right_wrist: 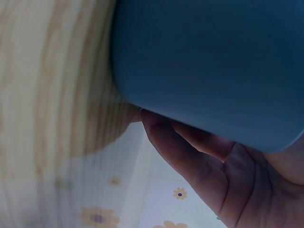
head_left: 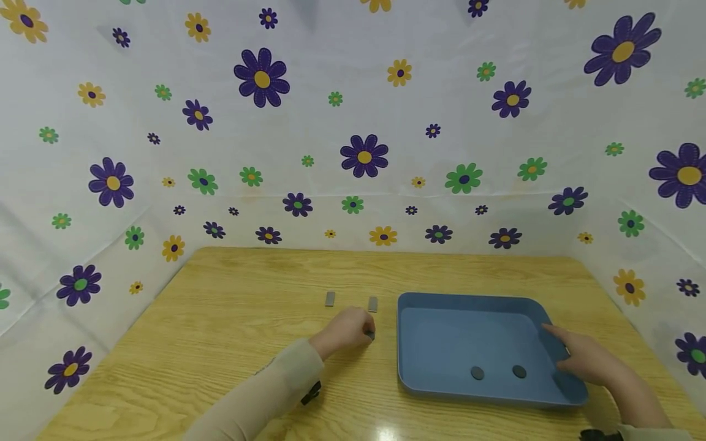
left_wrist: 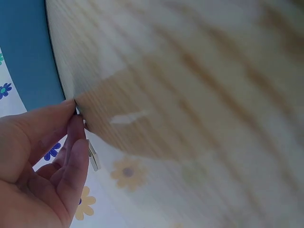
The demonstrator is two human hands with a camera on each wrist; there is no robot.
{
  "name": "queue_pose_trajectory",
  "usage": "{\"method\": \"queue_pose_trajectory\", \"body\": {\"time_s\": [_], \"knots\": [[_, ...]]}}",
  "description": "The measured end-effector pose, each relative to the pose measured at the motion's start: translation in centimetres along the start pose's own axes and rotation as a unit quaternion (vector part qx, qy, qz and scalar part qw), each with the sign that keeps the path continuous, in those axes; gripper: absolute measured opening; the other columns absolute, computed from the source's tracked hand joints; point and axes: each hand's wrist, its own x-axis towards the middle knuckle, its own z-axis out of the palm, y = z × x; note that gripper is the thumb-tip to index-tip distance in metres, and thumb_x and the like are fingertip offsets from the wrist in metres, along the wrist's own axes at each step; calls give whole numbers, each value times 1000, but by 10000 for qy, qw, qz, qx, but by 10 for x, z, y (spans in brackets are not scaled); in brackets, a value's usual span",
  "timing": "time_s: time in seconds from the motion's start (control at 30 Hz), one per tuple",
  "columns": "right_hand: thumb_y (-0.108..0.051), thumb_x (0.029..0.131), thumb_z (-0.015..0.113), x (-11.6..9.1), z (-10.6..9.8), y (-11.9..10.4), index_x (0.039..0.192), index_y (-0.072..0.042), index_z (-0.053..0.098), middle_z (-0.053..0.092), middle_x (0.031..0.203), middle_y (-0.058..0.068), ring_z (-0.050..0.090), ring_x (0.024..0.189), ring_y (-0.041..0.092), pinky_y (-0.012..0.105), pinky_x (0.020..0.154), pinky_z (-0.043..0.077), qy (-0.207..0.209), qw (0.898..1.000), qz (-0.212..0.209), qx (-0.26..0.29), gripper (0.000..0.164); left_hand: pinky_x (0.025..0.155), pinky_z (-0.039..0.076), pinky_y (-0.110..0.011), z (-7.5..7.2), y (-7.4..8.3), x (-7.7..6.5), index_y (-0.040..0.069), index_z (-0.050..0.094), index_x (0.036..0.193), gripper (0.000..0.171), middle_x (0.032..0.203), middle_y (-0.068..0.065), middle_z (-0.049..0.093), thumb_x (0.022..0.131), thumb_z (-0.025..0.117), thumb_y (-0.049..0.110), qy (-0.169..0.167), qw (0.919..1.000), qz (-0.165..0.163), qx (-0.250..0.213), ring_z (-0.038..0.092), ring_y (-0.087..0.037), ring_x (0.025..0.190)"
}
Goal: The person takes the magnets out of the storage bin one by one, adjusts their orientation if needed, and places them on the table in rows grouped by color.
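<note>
My left hand (head_left: 344, 334) is low over the table, left of the blue tray (head_left: 458, 300). Its thumb and fingertips pinch a small dark grey piece (head_left: 371, 335), mostly hidden by the fingers. Just beyond this hand lie two flat grey rectangular pieces, one farther left (head_left: 330, 299) and one nearer the tray (head_left: 372, 304). Inside the tray, toward its front wall, are two dark round discs, a left one (head_left: 477, 373) and a right one (head_left: 519, 372). My right hand (head_left: 592, 358) grips the tray's right side; in the right wrist view its fingers (right_wrist: 178, 152) lie along the outer wall.
The wooden table (head_left: 237, 294) carries the tray on its right half. A white cloth with printed flowers (head_left: 309, 128) hangs behind the table and along both sides. A bright light reflection shows near the front edge.
</note>
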Motion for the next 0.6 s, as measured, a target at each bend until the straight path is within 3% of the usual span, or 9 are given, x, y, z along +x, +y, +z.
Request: {"method": "queue_pose_trajectory", "body": {"time_s": [0.6], "knots": [[6, 67, 63, -1, 0, -1, 123, 19, 32, 37, 114, 44, 48, 83, 31, 37, 63, 40, 19, 10000, -57, 36, 66, 62, 43, -22, 1, -2, -2, 8, 65, 82, 8, 76, 2, 58, 76, 70, 10, 6, 9999, -61, -151, 51, -9, 69]]}}
